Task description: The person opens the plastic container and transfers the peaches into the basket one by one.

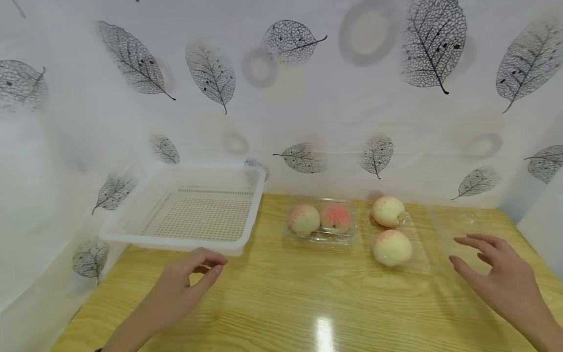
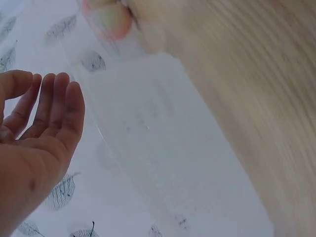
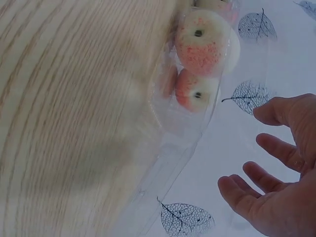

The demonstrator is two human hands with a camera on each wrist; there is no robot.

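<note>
My left hand [image 1: 178, 286] hovers just in front of the white plastic basket [image 1: 169, 243], fingers loosely bent and holding nothing. On the right, my right hand [image 1: 501, 274] is spread in the air beside an unfolded clear plastic clamshell box [image 1: 420, 261]. One half of that box carries two pale, red-speckled peaches [image 1: 392, 248]; its clear lid [image 1: 462, 220] lies folded out to the right. In the right wrist view both peaches [image 3: 200, 44] appear beyond the right hand [image 3: 281, 182]. The left wrist view has the basket [image 2: 168, 143] beside the left hand [image 2: 44, 118].
A second clear box [image 1: 318, 239] with two peaches stands between the basket and the unfolded box, its lid apparently down. Behind everything hangs a leaf-printed white sheet [image 1: 308, 112]. The wooden table [image 1: 281, 303] extends toward me with a bright reflection.
</note>
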